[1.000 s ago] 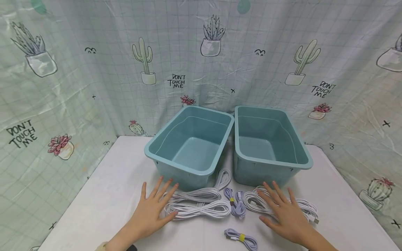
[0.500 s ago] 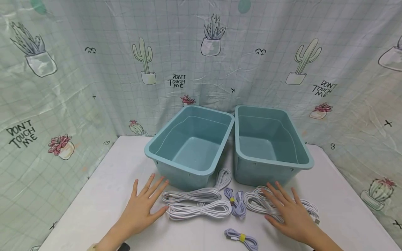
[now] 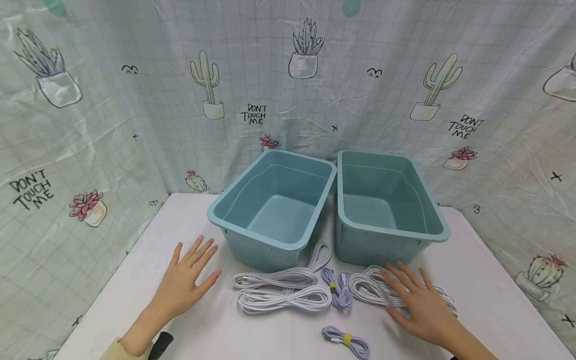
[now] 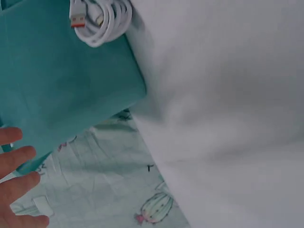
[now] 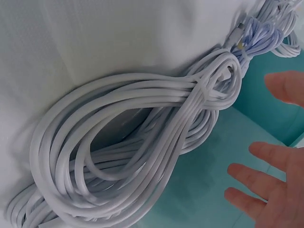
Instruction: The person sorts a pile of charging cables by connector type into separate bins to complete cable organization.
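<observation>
Across the white tabletop (image 3: 279, 345), take the two purple cables as the centre of the clock, and the left hand (image 3: 180, 285) is out at nine, its grip spread wide, fingers long and straight, nothing in it! It is well apart from the cables, over bare white, thumb pointing toward them. Round at three, the right hand (image 3: 420, 307) is splayed as well, its grip just as loose and with hold of nothing, above the white cable pile (image 5: 202, 92); whether a fingertip brushes a strand is hard to tell from this angle.

Closer in at nine, two white coils lie one behind the other: the rear coil (image 3: 281, 277), with a metal plug at its left end, and the front coil (image 3: 288, 300), pinched at its waist. At eleven, a slim white coil (image 3: 320, 255) sits by the near corner of the left bin (image 3: 256, 250).

Dead centre, the purple cable with the yellow tie (image 3: 332, 286) lies beside the second purple cable (image 3: 344, 295). Down at six, on its own, a third purple cable (image 3: 347, 340) wears a yellow band too.

Up at eleven and one stand the teal tubs, that left bin and the right bin (image 3: 378, 245), both bare inside, backed by cactus-print cloth (image 3: 252, 60)!
</observation>
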Demonstrator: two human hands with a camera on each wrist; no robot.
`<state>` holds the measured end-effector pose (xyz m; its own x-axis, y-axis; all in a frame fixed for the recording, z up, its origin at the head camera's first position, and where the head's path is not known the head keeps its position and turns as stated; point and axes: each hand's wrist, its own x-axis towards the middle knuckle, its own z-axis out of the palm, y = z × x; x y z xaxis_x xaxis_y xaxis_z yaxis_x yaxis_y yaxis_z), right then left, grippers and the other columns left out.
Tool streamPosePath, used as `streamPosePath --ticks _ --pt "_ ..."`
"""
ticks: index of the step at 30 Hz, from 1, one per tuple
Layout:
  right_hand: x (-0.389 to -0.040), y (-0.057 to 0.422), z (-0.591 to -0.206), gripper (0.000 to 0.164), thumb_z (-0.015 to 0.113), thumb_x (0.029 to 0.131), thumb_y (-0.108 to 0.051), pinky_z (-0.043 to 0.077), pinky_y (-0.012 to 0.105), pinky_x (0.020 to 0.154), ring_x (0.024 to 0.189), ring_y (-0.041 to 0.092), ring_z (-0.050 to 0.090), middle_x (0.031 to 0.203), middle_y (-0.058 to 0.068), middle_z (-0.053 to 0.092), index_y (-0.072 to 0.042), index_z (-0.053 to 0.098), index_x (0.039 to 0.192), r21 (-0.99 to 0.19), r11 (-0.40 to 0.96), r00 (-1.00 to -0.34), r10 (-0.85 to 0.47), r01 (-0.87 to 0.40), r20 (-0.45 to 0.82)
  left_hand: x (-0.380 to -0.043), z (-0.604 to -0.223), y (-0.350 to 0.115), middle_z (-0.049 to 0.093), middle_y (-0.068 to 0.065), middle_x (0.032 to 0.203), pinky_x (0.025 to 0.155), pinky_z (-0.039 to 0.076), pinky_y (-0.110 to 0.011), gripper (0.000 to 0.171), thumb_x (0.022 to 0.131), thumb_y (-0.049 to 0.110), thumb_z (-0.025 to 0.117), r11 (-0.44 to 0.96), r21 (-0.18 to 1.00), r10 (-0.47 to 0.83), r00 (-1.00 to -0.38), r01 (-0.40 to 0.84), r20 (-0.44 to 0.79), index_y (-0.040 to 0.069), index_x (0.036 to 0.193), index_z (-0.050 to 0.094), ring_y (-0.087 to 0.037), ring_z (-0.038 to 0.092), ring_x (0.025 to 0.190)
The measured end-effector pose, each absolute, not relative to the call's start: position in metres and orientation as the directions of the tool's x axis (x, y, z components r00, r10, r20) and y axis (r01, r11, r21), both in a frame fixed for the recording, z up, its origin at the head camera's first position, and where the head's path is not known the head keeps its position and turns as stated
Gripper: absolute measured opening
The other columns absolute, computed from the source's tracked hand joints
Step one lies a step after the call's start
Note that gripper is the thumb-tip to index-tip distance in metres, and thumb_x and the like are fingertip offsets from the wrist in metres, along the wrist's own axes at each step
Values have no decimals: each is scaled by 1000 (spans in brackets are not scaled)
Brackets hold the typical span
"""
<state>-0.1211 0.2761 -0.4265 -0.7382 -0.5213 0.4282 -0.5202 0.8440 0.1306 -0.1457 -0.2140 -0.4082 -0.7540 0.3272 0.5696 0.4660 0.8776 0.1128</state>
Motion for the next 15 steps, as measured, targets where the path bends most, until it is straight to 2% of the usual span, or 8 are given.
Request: streamPosePath --ticks 8,11,13,15 --pt "-123 280 -426 74 71 64 -40 -15 27 110 139 10 8 128 9 49 -14 48 129 156 823 -709 -553 -546 439 -160 -388 -224 55 -15 124 108 15 -53 49 83 32 56 880 107 296 -711 463 638 4 123 53 -35 43 122" --pt "-125 282 -427 70 69 67 -43 -15 25 109 134 21 24 126 9 51 -13 49 128 164 811 -693 -569 -562 443 -165 -380 -226 56 -15 123 106 18 -54 47 86 33 51 879 99 287 -683 467 672 3 122 53 -35 44 120" --pt "-127 284 -427 67 66 70 -45 -14 23 109 123 27 37 124 9 52 -12 50 127 165 800 -679 -582 -577 447 -168 -374 -227 57 -15 122 105 19 -55 48 89 36 46 878 92 280 -661 470 696 2 122 53 -35 45 119" --pt "-129 285 -428 64 63 74 -48 -13 22 109 115 30 44 122 8 54 -12 51 126 164 790 -668 -593 -591 449 -171 -369 -227 57 -15 121 105 20 -55 51 91 40 39 878 83 276 -638 472 719 1 122 54 -36 46 118"
